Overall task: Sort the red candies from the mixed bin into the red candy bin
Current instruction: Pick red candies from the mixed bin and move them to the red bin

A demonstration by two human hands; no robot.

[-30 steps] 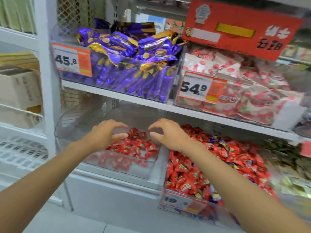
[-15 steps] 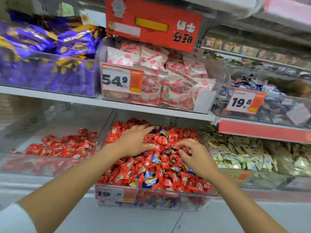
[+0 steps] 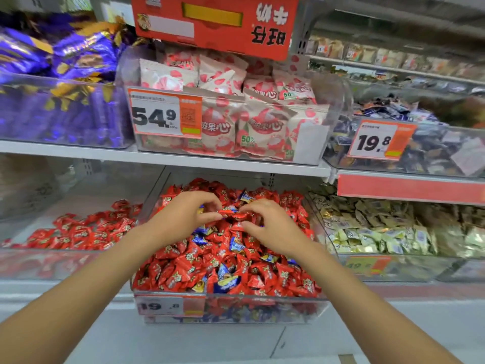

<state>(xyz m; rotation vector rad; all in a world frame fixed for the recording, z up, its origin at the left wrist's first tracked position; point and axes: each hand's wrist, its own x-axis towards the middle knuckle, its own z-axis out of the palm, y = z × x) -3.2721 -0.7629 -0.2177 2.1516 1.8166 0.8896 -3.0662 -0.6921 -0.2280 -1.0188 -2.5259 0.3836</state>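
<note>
The clear mixed bin on the lower shelf is heaped with red candies and a few blue-wrapped ones. To its left the clear red candy bin holds a thin layer of red candies. Both hands are over the back of the mixed heap. My left hand has curled fingers that pinch a red candy. My right hand pinches another red candy right beside it. The two hands nearly touch at the fingertips.
Right of the mixed bin stands a bin of pale yellow-wrapped candies. The upper shelf carries bins of purple packs, pink-and-white bags and dark candies. A red sign hangs above. Grey floor lies below.
One second ago both hands hovered at the red candy bin. They moved right to the mixed bin, and now their fingertips have closed on red candies at the top of the heap.
</note>
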